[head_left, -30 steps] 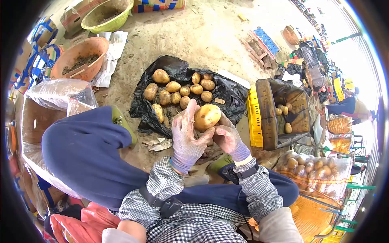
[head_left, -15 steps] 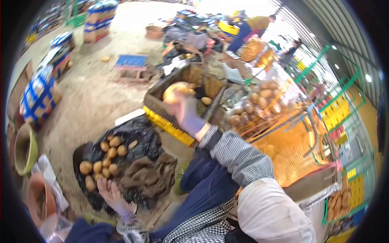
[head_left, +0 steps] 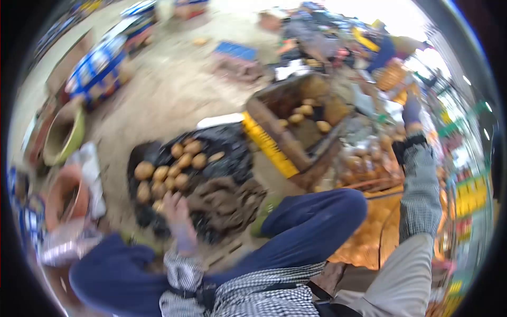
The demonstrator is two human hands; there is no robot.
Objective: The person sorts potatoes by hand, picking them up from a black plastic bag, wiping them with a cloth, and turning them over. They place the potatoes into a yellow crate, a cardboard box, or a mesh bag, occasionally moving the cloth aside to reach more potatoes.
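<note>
Dusty floor [head_left: 142, 90] bears black plastic [head_left: 227, 158] with potatoes [head_left: 174, 170] at 9 o'clock, the left hand [head_left: 178, 214] beside them, fingers loosely extended, while the right hand [head_left: 412, 108] at 2 o'clock is too blurred to tell its grip

The scene is brightly lit, with the strongest light flooding in at the upper right, where the background washes out to white. Small lamps [head_left: 466, 80] make hard bright spots near the right edge. The pale floor [head_left: 153, 95] looks evenly lit, while the inside of the crate [head_left: 301, 129] falls into shadow. Black plastic [head_left: 227, 153] shows a faint sheen. Blur softens the whole view, smearing the right hand [head_left: 412, 108] most and the left hand [head_left: 178, 214] less. Fisheye distortion bends the margins into a dark, bluish-fringed rim.
</note>
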